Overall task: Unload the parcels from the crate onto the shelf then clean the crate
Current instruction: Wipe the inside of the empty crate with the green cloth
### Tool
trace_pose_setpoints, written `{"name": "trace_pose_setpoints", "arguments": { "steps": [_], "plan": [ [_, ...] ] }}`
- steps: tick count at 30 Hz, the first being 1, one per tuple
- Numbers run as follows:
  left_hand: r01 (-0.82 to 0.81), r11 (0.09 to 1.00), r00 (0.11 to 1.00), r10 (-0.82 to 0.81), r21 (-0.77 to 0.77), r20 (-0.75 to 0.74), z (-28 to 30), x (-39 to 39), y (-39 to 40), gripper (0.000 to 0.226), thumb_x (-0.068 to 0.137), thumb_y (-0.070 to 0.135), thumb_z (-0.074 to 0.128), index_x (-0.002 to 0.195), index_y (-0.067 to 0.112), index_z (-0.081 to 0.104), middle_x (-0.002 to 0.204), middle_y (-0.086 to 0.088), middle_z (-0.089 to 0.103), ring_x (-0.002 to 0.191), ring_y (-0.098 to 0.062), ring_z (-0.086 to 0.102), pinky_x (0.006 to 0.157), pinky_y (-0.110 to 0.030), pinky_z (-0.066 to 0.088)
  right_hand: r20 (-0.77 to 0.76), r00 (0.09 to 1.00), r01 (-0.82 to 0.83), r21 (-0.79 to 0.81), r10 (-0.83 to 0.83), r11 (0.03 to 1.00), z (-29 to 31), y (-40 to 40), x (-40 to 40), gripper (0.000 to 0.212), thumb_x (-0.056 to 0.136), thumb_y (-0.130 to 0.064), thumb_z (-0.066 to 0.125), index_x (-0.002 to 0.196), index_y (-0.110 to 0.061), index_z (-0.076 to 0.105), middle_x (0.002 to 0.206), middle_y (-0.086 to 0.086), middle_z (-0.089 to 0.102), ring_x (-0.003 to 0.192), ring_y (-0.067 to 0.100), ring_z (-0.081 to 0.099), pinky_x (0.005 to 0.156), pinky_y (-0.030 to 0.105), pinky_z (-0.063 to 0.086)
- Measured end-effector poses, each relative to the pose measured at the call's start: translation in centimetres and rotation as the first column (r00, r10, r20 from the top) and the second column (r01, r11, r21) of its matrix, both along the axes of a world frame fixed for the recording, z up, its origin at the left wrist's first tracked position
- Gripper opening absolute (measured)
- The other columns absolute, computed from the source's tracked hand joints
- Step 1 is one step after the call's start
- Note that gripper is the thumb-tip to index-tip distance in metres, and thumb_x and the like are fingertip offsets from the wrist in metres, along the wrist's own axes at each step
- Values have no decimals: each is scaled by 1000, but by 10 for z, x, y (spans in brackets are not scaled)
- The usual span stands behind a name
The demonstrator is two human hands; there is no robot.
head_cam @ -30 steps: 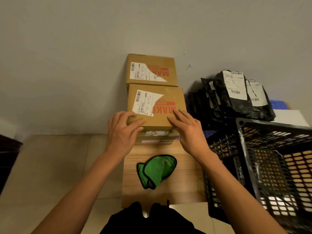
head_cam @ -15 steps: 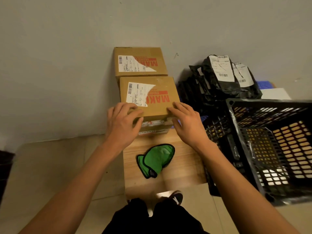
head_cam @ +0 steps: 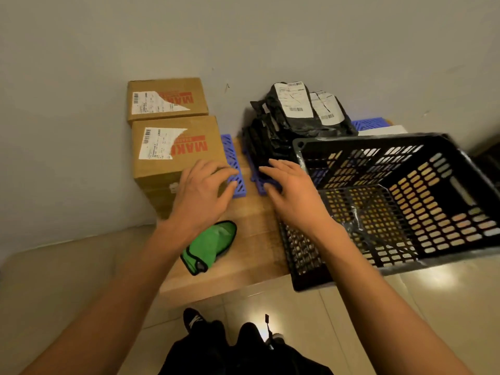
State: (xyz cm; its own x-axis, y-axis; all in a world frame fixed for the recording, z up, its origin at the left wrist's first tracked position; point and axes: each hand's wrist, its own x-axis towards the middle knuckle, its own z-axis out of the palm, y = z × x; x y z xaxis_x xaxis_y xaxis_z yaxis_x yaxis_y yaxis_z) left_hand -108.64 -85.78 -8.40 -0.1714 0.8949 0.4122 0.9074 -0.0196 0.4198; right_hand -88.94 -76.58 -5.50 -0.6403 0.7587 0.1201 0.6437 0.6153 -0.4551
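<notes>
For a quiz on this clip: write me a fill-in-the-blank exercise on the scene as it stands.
1. The cloth lying on the shelf is ____ in colour.
2. The number of cardboard boxes by the wall is ____.
3. The crate holds ____ parcels.
4. The bags behind the crate are ____ in colour.

Missing words: green; two; no; black.

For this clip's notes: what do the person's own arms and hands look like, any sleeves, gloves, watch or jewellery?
Both forearms are bare to the bottom edge of the picture, so no sleeve shows. The left hand and the right hand wear no gloves, and no rings, watch or wristband show on the sides facing the camera. The nails look short and unpainted. No markings can be made out.
</notes>
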Motion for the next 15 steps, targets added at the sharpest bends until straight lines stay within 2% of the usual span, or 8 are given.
{"name": "trace_pose_setpoints", "arguments": {
  "steps": [4, 11, 15],
  "plan": [
    [29, 1000, 1000, -29, -9, 2, 9, 56, 6, 23, 94, 24, 69, 116, 19, 74, 115, 1, 70, 111, -26, 61, 87, -42, 43, -13, 999, 51, -11, -51, 999, 13, 0, 58, 42, 100, -23, 59, 142, -21, 58, 153, 3, 49, 146, 23, 34, 115, 50, 34],
    [30, 999, 1000, -30, -36, 2, 4, 123, 6, 25, 95, 25, 67, 119, 20, 73, 117, 4, 70, 114, -21, 59, 83, -34, 37, -18, 998, 68, -20, -68, 998, 15, -4, 128, 42, 101, -25, 57, 144, -22, 56, 153, 3, 48, 146, 21, 32, 120, 40, 29],
    [11, 998, 1000, -10, -60, 14, 2, 139, 1, 25, 96, 27, 66, 119, 24, 72, 118, 6, 69, 114, -19, 58, 85, -36, 39, -26, 999, 40, -50, -42, 998, 11, -6, 143, 43, 101, -25, 57, 144, -22, 55, 153, 2, 48, 147, 20, 31, 119, 42, 30]
  ]
}}
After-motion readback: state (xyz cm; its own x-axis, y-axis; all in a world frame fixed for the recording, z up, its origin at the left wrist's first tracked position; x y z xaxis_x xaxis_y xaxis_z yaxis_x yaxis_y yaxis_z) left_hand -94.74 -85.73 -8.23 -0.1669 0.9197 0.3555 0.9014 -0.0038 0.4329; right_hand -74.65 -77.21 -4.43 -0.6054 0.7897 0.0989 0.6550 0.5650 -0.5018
